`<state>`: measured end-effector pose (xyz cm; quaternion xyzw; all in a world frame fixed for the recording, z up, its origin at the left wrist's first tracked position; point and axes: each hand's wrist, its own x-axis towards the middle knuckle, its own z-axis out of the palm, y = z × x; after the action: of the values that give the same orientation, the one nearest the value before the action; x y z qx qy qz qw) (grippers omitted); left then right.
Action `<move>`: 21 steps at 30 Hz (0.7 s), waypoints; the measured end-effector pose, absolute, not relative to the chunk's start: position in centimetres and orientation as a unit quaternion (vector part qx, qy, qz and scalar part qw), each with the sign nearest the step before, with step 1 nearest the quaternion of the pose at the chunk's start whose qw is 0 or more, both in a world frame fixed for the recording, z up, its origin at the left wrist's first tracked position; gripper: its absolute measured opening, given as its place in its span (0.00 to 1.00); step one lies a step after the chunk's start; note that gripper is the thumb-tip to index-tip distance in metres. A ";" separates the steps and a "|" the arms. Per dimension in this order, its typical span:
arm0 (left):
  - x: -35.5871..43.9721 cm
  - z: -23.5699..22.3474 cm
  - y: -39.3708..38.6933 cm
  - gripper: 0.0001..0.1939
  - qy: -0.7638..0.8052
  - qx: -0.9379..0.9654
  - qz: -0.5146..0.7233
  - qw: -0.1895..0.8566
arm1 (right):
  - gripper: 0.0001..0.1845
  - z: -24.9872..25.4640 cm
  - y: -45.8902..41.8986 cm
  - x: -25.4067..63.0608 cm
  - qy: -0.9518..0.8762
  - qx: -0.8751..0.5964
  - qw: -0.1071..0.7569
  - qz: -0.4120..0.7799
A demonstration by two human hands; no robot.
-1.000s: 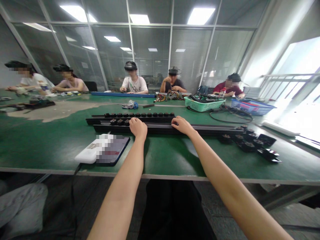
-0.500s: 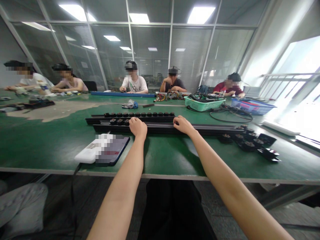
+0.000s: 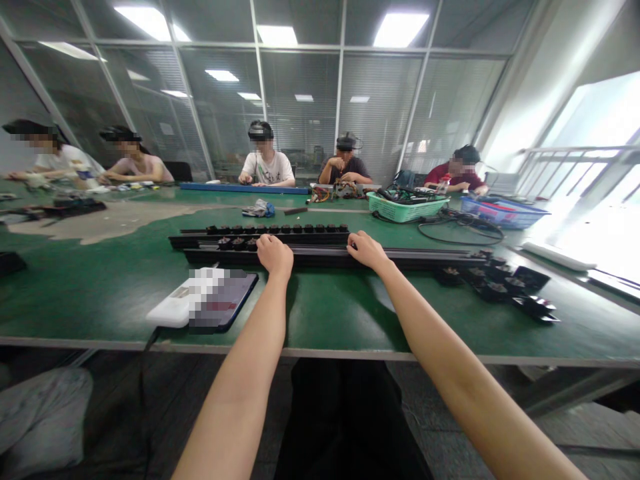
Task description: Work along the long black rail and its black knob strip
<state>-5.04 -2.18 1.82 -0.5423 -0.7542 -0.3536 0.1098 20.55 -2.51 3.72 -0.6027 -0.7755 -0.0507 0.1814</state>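
A long black rail (image 3: 320, 260) lies across the table in front of me. Curled over its left half is my left hand (image 3: 275, 257), closed at the rail, with its fingertips hidden behind the knuckles. Just left of it, several small black modules with metallic centres (image 3: 239, 244) sit in the rail. My right hand (image 3: 367, 251), farther right, is closed too, in a pinch at the rail; a small dark part shows between thumb and finger, its kind unclear. Behind lies a second black rail (image 3: 195, 241) with a row of black modules (image 3: 285, 229) along it.
Loose black modules (image 3: 495, 290) are heaped at the right end. A white device (image 3: 173, 310) and a dark phone (image 3: 240, 303) lie at the near left, with a cable over the edge. Farther back are a green basket (image 3: 407, 210), a blue basket (image 3: 505, 210) and several people.
Both hands stay at nearly the same places on the rail. The view has shifted very slightly, and a dark object now shows at the left edge.
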 end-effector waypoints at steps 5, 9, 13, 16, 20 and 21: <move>-5.0 1.9 -2.2 0.22 -0.754 -0.543 -0.353 0.110 | 0.10 3.7 -2.5 20.6 -0.772 -0.606 0.185 -0.053; -5.0 2.0 -2.3 0.22 -0.754 -0.544 -0.354 0.104 | 0.10 3.8 -2.6 20.7 -0.765 -0.615 0.183 -0.052; -4.9 2.0 -2.3 0.22 -0.753 -0.543 -0.356 0.104 | 0.10 3.9 -2.7 20.8 -0.754 -0.628 0.185 -0.049; -4.9 2.0 -2.4 0.23 -0.753 -0.543 -0.357 0.104 | 0.10 4.0 -2.7 20.9 -0.749 -0.634 0.186 -0.048; -4.9 2.0 -2.4 0.22 -0.751 -0.543 -0.360 0.102 | 0.10 4.0 -2.7 21.1 -0.748 -0.634 0.189 -0.047; -4.9 2.0 -2.4 0.22 -0.751 -0.544 -0.361 0.101 | 0.10 4.0 -2.7 21.2 -0.748 -0.634 0.191 -0.047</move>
<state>-4.92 -2.35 2.00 -0.5438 -0.7507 -0.3614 0.1011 21.18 -2.66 3.99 -0.6338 -0.7482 -0.0472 0.1907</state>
